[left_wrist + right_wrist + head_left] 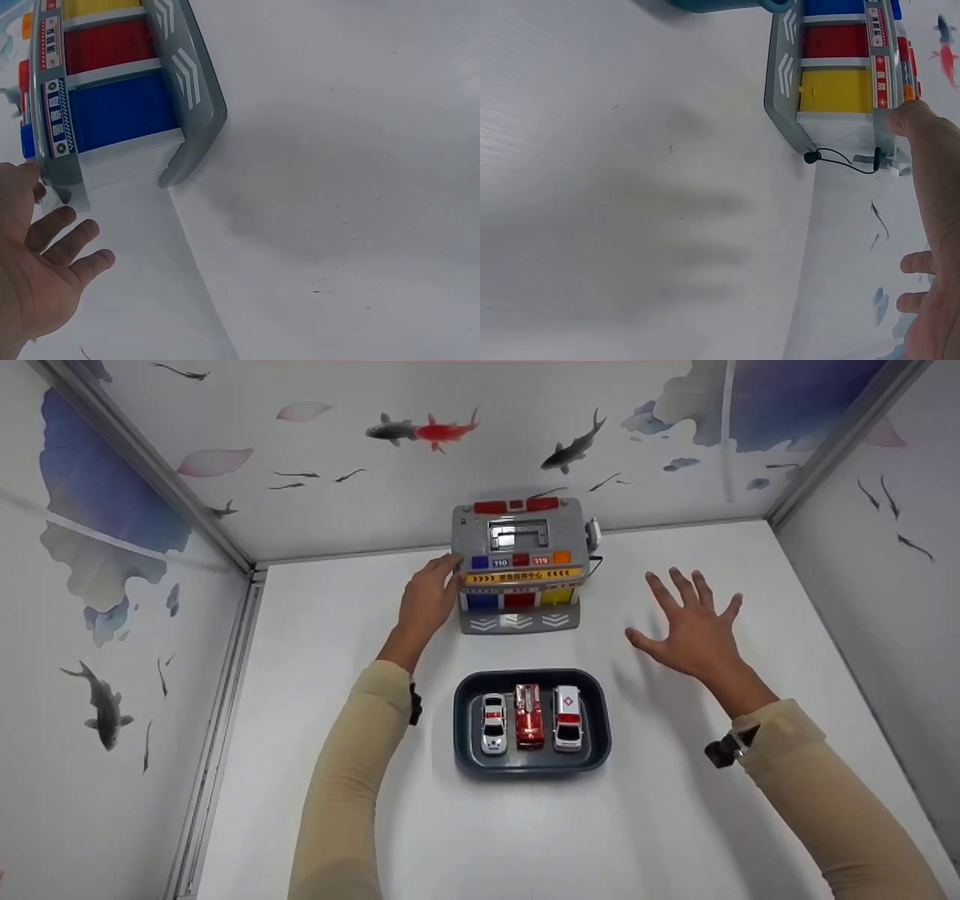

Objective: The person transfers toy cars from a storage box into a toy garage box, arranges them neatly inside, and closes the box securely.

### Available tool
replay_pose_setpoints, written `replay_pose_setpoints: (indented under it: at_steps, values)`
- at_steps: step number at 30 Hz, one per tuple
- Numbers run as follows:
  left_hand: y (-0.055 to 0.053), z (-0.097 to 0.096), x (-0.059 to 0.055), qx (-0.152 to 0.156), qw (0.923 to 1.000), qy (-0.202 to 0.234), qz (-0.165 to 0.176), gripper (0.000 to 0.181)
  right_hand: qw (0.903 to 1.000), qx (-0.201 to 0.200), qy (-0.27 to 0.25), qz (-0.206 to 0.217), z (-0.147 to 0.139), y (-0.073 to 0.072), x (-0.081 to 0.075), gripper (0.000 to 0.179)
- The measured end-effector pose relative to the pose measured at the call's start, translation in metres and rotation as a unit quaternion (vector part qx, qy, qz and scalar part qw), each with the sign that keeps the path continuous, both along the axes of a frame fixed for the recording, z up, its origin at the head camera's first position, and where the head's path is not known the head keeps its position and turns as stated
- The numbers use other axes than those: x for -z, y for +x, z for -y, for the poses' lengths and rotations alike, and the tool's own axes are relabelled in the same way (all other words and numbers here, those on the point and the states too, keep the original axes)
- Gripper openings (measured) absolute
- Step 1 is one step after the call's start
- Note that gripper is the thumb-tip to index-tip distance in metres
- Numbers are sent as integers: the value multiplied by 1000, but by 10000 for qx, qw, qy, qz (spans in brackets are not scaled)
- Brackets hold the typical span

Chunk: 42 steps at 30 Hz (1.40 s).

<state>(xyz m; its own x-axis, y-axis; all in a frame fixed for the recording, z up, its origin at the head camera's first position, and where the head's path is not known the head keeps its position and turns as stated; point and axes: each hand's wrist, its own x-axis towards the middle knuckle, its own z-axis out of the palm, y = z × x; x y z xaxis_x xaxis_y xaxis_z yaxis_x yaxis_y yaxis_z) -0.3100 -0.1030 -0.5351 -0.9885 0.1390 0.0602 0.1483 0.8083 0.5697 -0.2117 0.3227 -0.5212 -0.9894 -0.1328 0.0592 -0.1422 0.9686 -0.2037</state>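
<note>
The work in hand is centred on a grey toy station (pixel 517 564), which is stood upright at the far side of the white table (pixel 330 622), close to the far wall (pixel 315 521). Its left side is touched by the left hand (pixel 426 601), whose fingers are loosely extended; no firm grip is shown. The right hand (pixel 697 634) is held to the right of the station, apart from it, with fingers and thumb spread wide and nothing held. On the station's front, the blue door (pixel 482 601), red door (pixel 519 599) and yellow door (pixel 556 597) are seen side by side and appear closed. A white handset (pixel 594 534) is mounted on its right side, with a black cord (pixel 844 165) below. Nearer, a dark tray (pixel 532 767) is set apart from the station; in it a white police car (pixel 493 724), a red fire truck (pixel 529 716) and a white ambulance (pixel 568 720) are lined up from left to right. As far as can be judged, the station has been placed but not fully let go of, while the vehicles are left untouched; whether further handling remains cannot be told.
</note>
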Motion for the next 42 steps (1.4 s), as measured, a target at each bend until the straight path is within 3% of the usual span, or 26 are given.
replay_pose_setpoints:
  at_steps: [8,16,21,25,36,42]
  values:
    - [-3,-5,-1,-139,9998,-40,159,48,9999,-137,91,2,8,-1,0,93]
    - [-4,-8,2,-208,9998,-39,71,45,9992,-383,-71,-39,17,-10,-2,87]
    - [-4,-9,5,-173,9998,96,17,45,9985,-479,-202,187,26,-20,-6,85]
    - [-5,-7,4,-192,9993,254,217,45,9972,-596,-252,373,36,-29,-10,82]
    - [-10,-5,-3,-126,9982,377,444,41,9919,-1175,-363,328,66,-54,-13,76]
    - [-10,-5,-9,-122,9980,183,599,39,9862,-1445,-716,374,80,-64,-11,77]
